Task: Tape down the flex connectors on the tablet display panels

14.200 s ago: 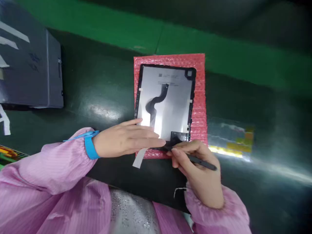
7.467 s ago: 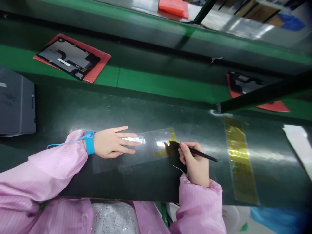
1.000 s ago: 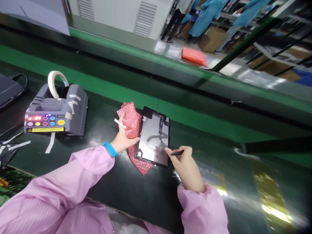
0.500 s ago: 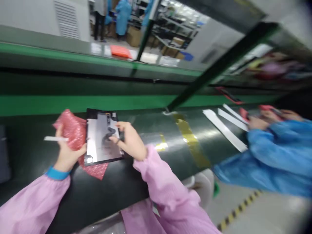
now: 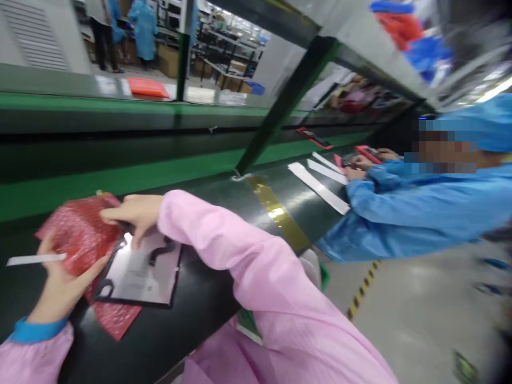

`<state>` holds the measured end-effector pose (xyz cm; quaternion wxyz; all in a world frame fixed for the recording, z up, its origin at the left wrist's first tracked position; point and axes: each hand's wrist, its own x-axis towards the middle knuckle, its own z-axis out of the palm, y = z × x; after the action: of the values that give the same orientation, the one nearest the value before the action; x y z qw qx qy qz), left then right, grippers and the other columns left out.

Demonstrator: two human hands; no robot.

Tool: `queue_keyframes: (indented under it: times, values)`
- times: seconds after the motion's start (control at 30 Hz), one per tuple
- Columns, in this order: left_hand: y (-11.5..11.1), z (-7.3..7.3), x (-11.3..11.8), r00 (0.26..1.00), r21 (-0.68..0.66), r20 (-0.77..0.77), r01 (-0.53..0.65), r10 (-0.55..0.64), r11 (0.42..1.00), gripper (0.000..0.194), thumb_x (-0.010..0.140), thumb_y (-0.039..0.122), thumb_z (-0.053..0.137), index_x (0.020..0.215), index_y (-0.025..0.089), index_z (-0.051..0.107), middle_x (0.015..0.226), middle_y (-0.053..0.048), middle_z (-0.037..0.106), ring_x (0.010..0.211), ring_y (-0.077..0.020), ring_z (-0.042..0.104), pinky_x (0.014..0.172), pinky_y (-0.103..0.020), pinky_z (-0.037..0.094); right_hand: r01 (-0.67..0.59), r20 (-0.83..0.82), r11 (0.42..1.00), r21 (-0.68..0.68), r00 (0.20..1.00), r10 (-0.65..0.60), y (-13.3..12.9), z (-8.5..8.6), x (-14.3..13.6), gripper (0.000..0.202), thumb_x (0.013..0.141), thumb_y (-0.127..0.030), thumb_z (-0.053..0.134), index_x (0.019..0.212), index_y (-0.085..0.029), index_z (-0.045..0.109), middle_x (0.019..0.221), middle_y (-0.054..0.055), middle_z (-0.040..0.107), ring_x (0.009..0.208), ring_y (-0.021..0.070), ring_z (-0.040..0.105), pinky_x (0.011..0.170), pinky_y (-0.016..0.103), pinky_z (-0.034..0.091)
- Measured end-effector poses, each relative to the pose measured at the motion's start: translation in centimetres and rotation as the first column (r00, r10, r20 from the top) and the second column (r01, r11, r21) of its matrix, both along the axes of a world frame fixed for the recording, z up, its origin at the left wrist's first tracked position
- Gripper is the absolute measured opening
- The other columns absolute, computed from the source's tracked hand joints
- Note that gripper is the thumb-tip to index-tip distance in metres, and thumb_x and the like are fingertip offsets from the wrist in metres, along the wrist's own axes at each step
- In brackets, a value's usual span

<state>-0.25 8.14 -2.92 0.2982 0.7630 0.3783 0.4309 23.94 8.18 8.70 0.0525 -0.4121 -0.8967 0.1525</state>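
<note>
Head view. The left hand [image 5: 60, 277] grips the folded edge of the red bubble-wrap sheet [image 5: 82, 234], fingers curled around it. A white tape strip [image 5: 36, 260] projects leftward from this hand; whether it is stuck to a finger or pinched cannot be determined. The right hand [image 5: 134, 213] reaches across, fingers bent downward, fingertips touching the upper edge of the tablet panel [image 5: 140, 272]; whether it holds anything cannot be determined. The tablet panel lies face-down, partly on the bubble-wrap sheet, on the dark green workbench [image 5: 224, 197], near its front edge. To the right, a co-worker's blue sleeve [image 5: 400, 208] rests on the workbench beside white strips [image 5: 320, 186].
</note>
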Motion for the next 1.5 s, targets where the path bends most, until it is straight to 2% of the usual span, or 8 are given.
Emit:
queue_keyframes:
  times: [0.2, 0.33, 0.53, 0.7, 0.87, 0.97, 1.1, 1.5]
  values:
    - [-0.8, 1.0, 0.0, 0.998, 0.001, 0.035, -0.050, 0.050, 0.999, 0.091, 0.078, 0.045, 0.076, 0.150, 0.024, 0.025, 0.155, -0.012, 0.029, 0.143, -0.0361, 0.031, 0.121, -0.055, 0.024, 0.091, -0.185, 0.985, -0.144, 0.976, -0.117, -5.3, 3.7, 4.6, 0.044, 0.072, -0.037, 0.082, 0.074, -0.025, 0.040, 0.067, -0.010, 0.050, 0.058, 0.0117, 0.044, 0.056, 0.024, 0.031]
    - [-2.1, 0.8, 0.5, 0.994, -0.122, 0.061, 0.098, -0.091, 0.988, 0.091, 0.084, 0.046, 0.069, 0.152, 0.021, 0.014, 0.149, -0.018, 0.037, 0.136, -0.0313, 0.044, 0.116, -0.053, 0.032, 0.351, -0.368, 0.925, -0.142, 0.849, -0.379, -9.2, 6.4, 7.6, 0.043, 0.078, -0.054, 0.072, 0.067, -0.025, 0.041, 0.065, -0.005, 0.049, 0.058, 0.0130, 0.047, 0.054, 0.028, 0.035]
    - [-3.2, 0.1, 0.6, 0.993, 0.114, -0.059, -0.094, 0.101, 0.989, 0.093, 0.080, 0.034, 0.074, 0.152, 0.023, 0.016, 0.159, -0.019, 0.018, 0.149, -0.0378, 0.016, 0.120, -0.058, 0.015, 0.794, -0.751, 0.505, -0.339, 0.095, -0.654, -12.2, 3.1, 7.8, 0.042, 0.060, -0.043, 0.087, 0.075, -0.030, 0.050, 0.063, -0.004, 0.048, 0.052, 0.0131, 0.047, 0.046, 0.031, 0.033]
    - [-3.1, 0.9, -0.2, 0.961, 0.256, -0.201, -0.136, 0.190, 0.957, 0.078, 0.082, 0.036, 0.072, 0.147, 0.030, 0.030, 0.166, -0.010, -0.006, 0.150, -0.0404, -0.014, 0.117, -0.067, 0.000, 0.700, -0.650, 0.370, -0.612, -0.177, -0.739, -12.2, -1.9, 5.3, 0.046, 0.055, -0.037, 0.088, 0.078, -0.027, 0.050, 0.064, -0.001, 0.059, 0.055, 0.0175, 0.056, 0.043, 0.029, 0.041]
    - [-2.2, 1.2, -0.4, 0.891, 0.012, -0.422, 0.194, -0.171, 0.981, 0.082, 0.089, 0.028, 0.063, 0.155, 0.022, 0.015, 0.154, -0.018, 0.040, 0.144, -0.0344, 0.035, 0.117, -0.065, 0.000, 0.667, -0.629, 0.366, -0.649, -0.201, -0.751, -11.3, -4.2, 5.3, 0.046, 0.060, -0.037, 0.084, 0.083, -0.026, 0.047, 0.067, -0.001, 0.061, 0.056, 0.0173, 0.058, 0.049, 0.029, 0.046]
    - [-1.6, 0.9, -0.4, 0.881, -0.039, -0.385, 0.280, -0.273, 0.959, 0.088, 0.088, 0.029, 0.063, 0.156, 0.020, 0.008, 0.155, -0.020, 0.037, 0.145, -0.0318, 0.034, 0.120, -0.061, 0.007, 0.661, -0.667, 0.412, -0.627, -0.182, -0.723, -11.2, -5.0, 4.5, 0.047, 0.062, -0.041, 0.083, 0.083, -0.026, 0.044, 0.068, -0.004, 0.056, 0.059, 0.0147, 0.056, 0.054, 0.026, 0.047]
    - [-0.9, 0.3, -0.8, 0.965, -0.019, -0.216, 0.145, -0.146, 0.989, 0.080, 0.090, 0.026, 0.056, 0.155, 0.016, 0.011, 0.163, -0.020, 0.016, 0.152, -0.0333, 0.004, 0.121, -0.059, 0.009, 0.624, -0.708, 0.533, -0.572, -0.047, -0.705, -11.3, -6.5, 1.6, 0.045, 0.071, -0.048, 0.077, 0.083, -0.027, 0.039, 0.065, -0.008, 0.044, 0.055, 0.0118, 0.048, 0.052, 0.023, 0.042]
    - [-1.6, 2.7, -1.7, 0.990, 0.168, -0.134, -0.010, 0.033, 0.986, 0.050, 0.089, 0.014, 0.046, 0.137, 0.016, 0.035, 0.138, -0.016, 0.049, 0.132, -0.0270, 0.046, 0.112, -0.048, 0.037, 0.648, -0.675, 0.667, -0.367, 0.308, -0.670, -9.2, -10.0, -0.8, 0.037, 0.081, -0.037, 0.070, 0.085, -0.026, 0.035, 0.097, 0.002, 0.059, 0.083, 0.0182, 0.059, 0.069, 0.033, 0.049]
